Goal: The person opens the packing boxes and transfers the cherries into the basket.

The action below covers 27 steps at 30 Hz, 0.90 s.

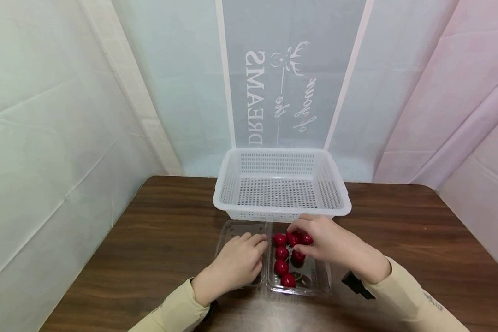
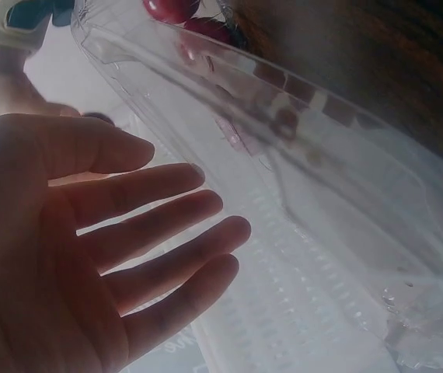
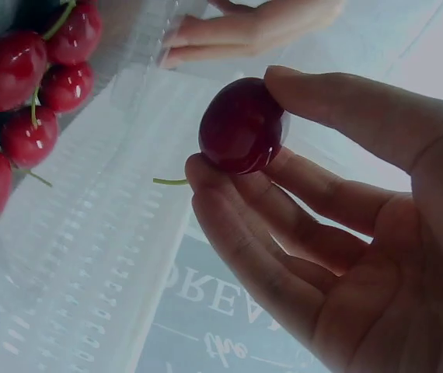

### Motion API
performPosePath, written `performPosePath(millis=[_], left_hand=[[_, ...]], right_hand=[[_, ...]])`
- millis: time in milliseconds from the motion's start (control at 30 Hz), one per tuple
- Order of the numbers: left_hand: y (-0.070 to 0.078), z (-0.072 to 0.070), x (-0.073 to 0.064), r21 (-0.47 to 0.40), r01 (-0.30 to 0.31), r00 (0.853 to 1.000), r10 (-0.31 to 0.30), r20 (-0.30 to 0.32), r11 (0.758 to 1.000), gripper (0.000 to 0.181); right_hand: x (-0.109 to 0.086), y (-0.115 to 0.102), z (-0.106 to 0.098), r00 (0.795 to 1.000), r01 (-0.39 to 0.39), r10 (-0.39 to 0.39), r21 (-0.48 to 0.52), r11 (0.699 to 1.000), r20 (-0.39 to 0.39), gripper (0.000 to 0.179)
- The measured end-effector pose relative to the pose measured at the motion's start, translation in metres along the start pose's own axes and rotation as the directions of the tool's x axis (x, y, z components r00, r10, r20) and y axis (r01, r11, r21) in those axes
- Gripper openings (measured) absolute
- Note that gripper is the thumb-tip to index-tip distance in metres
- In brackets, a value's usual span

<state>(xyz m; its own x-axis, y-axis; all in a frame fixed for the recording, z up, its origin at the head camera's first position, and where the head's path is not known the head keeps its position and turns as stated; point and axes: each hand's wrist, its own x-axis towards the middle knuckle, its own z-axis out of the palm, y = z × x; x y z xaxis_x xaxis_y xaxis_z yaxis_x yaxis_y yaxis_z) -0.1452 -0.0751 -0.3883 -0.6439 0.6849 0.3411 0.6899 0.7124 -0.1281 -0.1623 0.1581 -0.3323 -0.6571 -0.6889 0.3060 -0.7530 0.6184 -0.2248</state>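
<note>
My right hand (image 1: 321, 240) pinches a dark red cherry (image 3: 241, 128) between thumb and fingertips, over the right half of an open clear plastic clamshell box (image 1: 313, 290). A thin green stem (image 3: 170, 181) shows by its fingertips in the right wrist view. Several more red cherries (image 1: 281, 266) lie in that half of the box; the hand hides part of them. Over the box's left half is my left hand (image 1: 237, 262), holding nothing. Its fingers (image 2: 167, 241) are extended and slightly spread beside the clear plastic wall; whether they touch it I cannot tell.
Just behind the box stands a white perforated plastic basket (image 1: 342, 207) with nothing visible in it. Both sit on a dark wood table (image 1: 157, 240). A grey-white printed cloth (image 1: 290, 27) hangs behind, with pale cloth walls (image 1: 58, 138) at the sides.
</note>
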Motion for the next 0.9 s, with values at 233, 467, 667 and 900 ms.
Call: performPosePath(millis=[233,467,667,900], left_hand=[[0.001,0.002,-0.001,0.008,-0.007,1.0,0.007,-0.019,1.0,0.027],[0.001,0.003,-0.001,0.021,-0.011,1.0,0.011,-0.017,1.0,0.027],[0.0,0.002,-0.001,0.028,-0.014,1.0,0.014,-0.011,1.0,0.027],[-0.001,0.003,-0.002,0.04,-0.018,1.0,0.018,-0.012,0.999,0.026]], right_hand=[[0.014,0.006,-0.01,1.0,0.005,-0.005,-0.018,1.0,0.014,0.024],[0.028,0.014,-0.019,0.999,0.015,-0.014,-0.025,1.0,0.046,0.022],[0.036,0.014,-0.025,0.997,0.015,-0.016,0.012,1.0,0.076,0.019],[0.048,0.008,-0.035,0.997,0.07,-0.07,0.003,0.998,0.03,0.018]])
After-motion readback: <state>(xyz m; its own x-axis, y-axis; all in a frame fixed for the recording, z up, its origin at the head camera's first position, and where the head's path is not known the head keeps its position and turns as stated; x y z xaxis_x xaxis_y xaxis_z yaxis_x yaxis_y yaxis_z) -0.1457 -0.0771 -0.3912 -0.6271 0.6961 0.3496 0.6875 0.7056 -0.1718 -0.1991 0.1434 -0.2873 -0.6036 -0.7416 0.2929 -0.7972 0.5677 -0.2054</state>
